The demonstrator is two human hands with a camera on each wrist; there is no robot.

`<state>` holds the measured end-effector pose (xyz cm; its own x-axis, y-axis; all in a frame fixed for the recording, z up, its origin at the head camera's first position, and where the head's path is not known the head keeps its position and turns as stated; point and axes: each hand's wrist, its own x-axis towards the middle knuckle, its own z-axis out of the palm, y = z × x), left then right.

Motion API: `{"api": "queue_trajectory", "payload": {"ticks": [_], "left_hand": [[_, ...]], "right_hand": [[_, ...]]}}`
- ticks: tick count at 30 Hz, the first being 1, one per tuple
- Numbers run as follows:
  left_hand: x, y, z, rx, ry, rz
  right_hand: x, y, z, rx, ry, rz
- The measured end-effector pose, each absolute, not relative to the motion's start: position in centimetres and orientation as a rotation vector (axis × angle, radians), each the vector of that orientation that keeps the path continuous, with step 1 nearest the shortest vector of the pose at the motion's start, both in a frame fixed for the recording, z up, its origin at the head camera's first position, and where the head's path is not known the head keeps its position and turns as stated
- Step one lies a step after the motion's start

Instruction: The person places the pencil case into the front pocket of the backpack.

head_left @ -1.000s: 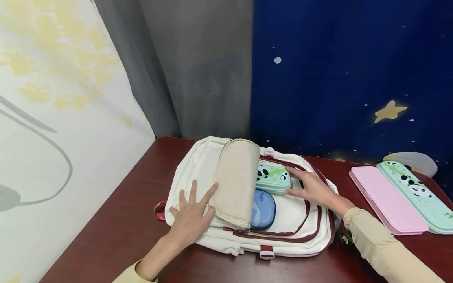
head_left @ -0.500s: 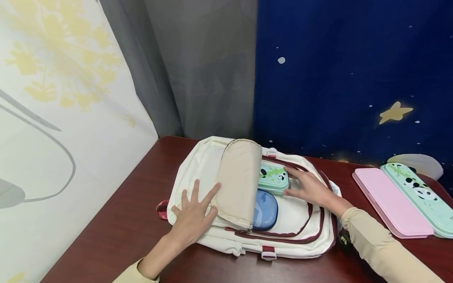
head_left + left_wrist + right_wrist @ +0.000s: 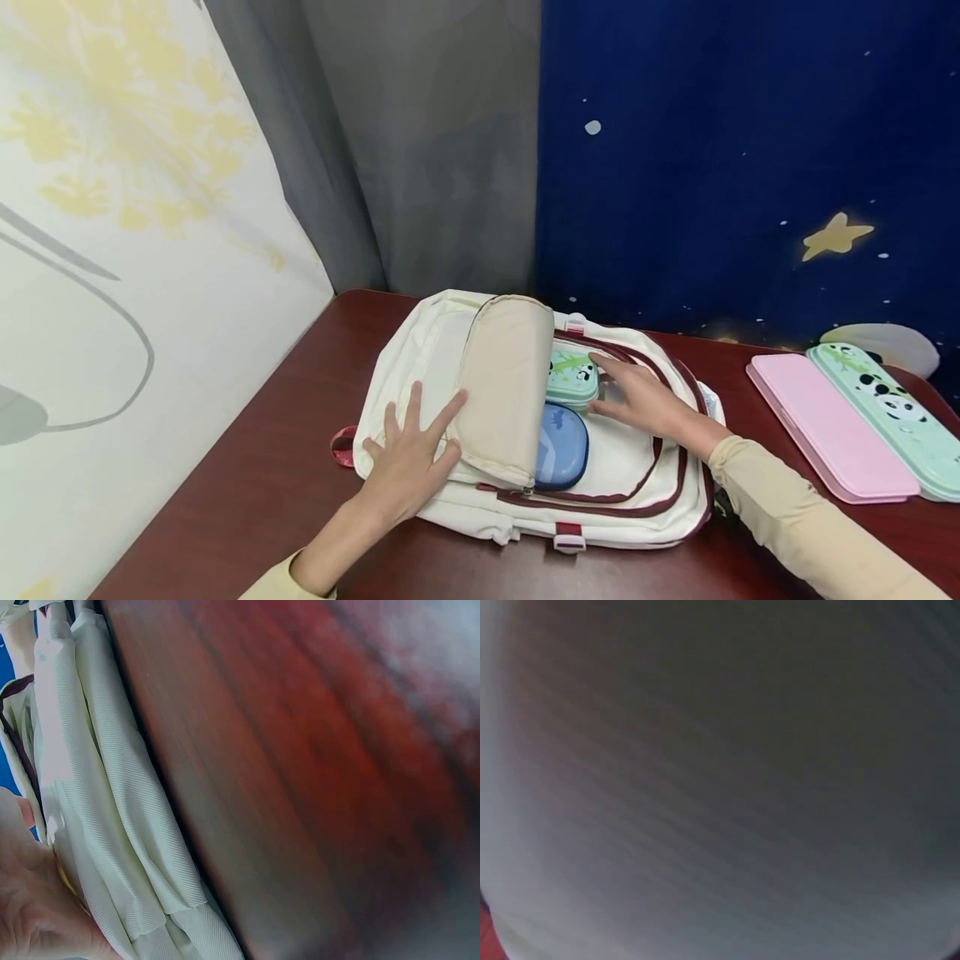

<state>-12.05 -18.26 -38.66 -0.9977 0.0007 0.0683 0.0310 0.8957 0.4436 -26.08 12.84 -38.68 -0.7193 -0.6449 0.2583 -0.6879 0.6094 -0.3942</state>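
Observation:
A white backpack with dark red trim lies flat on the table, its beige-lined pocket flap folded back to the left. My left hand rests on the bag beside the flap with fingers spread. With thumb and fingers on either side, my right hand holds the right end of a mint-green panda pencil case. The case's left part is hidden under the flap. A rounded blue case lies just below it, also partly covered. The right wrist view shows only a blurred grey surface.
To the right, a pink pencil case and a long green panda pencil case lie side by side on the dark red table. Grey and blue starry curtains hang behind.
My right hand has moved left, and the green pencil case has slid further under the flap. My left hand keeps its place on the bag.

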Motion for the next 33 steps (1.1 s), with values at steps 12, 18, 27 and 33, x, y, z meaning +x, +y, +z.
{"api": "queue_trajectory", "payload": {"ticks": [12,18,27,33], "left_hand": [[-12.0,-18.5,-38.7,-0.028,-2.999,-0.696],[-12.1,-18.4,-38.6,-0.045,-3.012,-0.686],[-12.1,-18.4,-38.4,-0.057,-3.018,-0.661],[-12.1,-18.4,-38.6,-0.061,-3.013,-0.671]], "right_hand": [[-26.6,11.8,-37.5,1.243,-2.76,0.68],[-26.8,11.5,-36.9,1.218,-2.825,0.671],[-26.7,11.1,-36.6,1.185,-2.866,0.709],[-26.6,11.3,-36.7,1.195,-2.869,0.701]]}}
